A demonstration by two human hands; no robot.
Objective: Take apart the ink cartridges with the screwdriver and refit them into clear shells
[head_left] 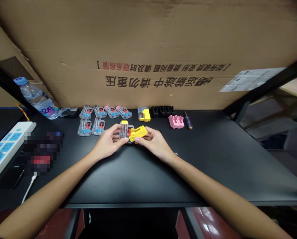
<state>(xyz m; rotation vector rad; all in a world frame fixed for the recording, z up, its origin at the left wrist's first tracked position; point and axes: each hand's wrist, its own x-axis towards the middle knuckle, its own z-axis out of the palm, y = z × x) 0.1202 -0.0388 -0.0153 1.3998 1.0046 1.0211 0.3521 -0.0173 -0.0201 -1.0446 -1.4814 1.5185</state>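
Observation:
Near the middle of the black table, my left hand (109, 141) grips the clear plastic body of a small device (124, 130) with a yellow cap and red and blue parts inside. My right hand (155, 142) pinches a yellow plastic piece (139, 132), tilted up to the right, which touches the right side of the clear body. Whether the two are joined I cannot tell. Behind my hands lies another clear device with a yellow part (144, 114). Several similar clear devices (85, 127) lie in two rows to the left.
Pink pieces (176, 121), black pieces (162, 111) and a small screwdriver (188, 120) lie at the back right. A water bottle (40, 101), a power strip (10, 146) and a pixelated phone (45, 152) are at the left. A cardboard wall (148, 39) stands behind.

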